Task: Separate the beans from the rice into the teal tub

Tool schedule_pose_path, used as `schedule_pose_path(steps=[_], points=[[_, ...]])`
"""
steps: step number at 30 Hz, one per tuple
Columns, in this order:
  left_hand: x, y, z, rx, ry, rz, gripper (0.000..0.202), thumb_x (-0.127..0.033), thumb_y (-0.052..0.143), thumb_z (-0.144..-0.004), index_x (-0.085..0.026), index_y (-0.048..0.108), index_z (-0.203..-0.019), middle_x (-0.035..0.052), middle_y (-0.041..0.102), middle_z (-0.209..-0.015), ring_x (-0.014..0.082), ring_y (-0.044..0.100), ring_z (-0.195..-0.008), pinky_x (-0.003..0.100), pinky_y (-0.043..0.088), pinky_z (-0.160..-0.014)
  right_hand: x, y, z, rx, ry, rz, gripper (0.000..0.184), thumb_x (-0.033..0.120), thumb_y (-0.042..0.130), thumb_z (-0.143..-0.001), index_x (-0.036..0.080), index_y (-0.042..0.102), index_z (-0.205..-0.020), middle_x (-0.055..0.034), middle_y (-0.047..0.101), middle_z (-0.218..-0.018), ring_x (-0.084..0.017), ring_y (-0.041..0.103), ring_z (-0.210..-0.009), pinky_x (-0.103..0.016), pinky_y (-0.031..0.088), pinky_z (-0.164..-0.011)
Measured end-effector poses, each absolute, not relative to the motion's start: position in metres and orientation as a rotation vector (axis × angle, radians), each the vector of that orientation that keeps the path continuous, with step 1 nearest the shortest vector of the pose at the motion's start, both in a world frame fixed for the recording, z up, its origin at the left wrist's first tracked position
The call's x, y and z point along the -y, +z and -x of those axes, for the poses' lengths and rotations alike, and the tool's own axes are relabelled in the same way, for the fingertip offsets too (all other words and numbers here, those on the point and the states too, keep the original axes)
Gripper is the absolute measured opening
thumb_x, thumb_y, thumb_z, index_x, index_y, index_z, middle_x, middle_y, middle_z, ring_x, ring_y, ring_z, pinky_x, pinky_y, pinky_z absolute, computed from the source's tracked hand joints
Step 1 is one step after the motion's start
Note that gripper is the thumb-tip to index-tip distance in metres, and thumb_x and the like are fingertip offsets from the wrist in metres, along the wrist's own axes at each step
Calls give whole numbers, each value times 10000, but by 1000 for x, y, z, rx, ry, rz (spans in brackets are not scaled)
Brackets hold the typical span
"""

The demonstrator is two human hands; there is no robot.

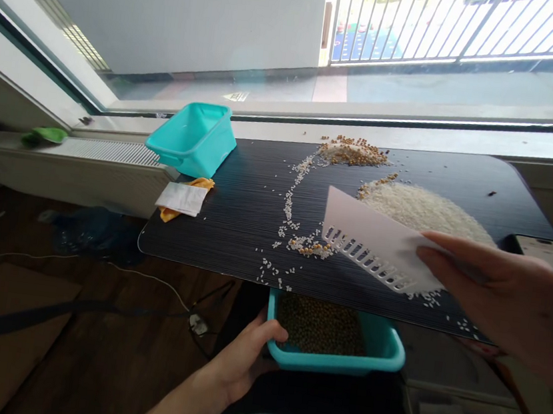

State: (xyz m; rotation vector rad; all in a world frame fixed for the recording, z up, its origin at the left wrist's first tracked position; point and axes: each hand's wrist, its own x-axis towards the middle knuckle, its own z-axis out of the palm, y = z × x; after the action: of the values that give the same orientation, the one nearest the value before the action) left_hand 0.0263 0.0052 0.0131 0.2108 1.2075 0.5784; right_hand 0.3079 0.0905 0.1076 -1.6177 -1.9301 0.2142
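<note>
gripping a white slotted scraper (377, 246) above the rice pile (422, 211), right hand (502, 295); left hand (242, 357) clasps the turquoise bean tub (338, 359) below that pile

Rice pile (422, 208) on desk (234, 222) right; bean heap (352, 152) behind it; empty tub (193, 138) at desk's far-left corner; bean-filled tub (335, 342) below near edge.

The table (235, 215) edge hides the teal bin's (338, 362) far part, perhaps half.
</note>
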Motion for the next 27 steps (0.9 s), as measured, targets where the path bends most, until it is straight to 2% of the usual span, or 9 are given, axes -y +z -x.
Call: schedule_pose_path(steps=[4,10,13,19,24,27], points=[[-5,13,-22,-1207,594,-210,296,-234,639,-648,-196,612,-941,38,656,-943,190,563,-870,340,486,-811,-96,106,-291,2032,286,1514,314,447,553,-861,279,786,-988,-10,782,-782,-175,696,-583,-264,519,-509],[-4,12,-14,-1192,608,-212,388,-235,636,-660,-202,611,-1045,43,658,-1007,197,566,-896,351,496,-836,-92,122,-291,2100,411,1451,291,463,556,-865,332,785,-988,6,787,-910,-225,744,-752,-302,587,-627],[-3,12,-12,-1207,609,-202,384,-235,637,-659,-200,607,-1041,49,655,-1034,199,563,-910,353,498,-840,-96,122,-287,2061,398,1429,278,443,575,-861,301,788,-967,-10,788,-914,-208,740,-742,-290,589,-652],[0,12,-8,-1188,612,-208,413,-253,643,-664,-189,614,-1071,62,661,-1079,210,576,-946,362,491,-862,-117,102,-276,2204,422,1267,308,397,555,-903,245,770,-1063,-47,788,-908,-177,721,-752,-279,560,-651],[0,11,-4,-1226,636,-200,311,-257,666,-646,-199,618,-948,32,664,-966,190,575,-889,334,486,-812,-118,102,-277,2299,468,1181,292,347,542,-916,260,764,-1085,-51,784,-989,-176,719,-844,-289,560,-737],[-2,10,-1,-1216,645,-208,313,-259,663,-650,-202,620,-955,19,647,-911,181,565,-851,328,484,-795,-115,104,-274,2291,455,1164,297,349,536,-921,259,757,-1099,-48,783,-984,-175,717,-849,-287,562,-737]])
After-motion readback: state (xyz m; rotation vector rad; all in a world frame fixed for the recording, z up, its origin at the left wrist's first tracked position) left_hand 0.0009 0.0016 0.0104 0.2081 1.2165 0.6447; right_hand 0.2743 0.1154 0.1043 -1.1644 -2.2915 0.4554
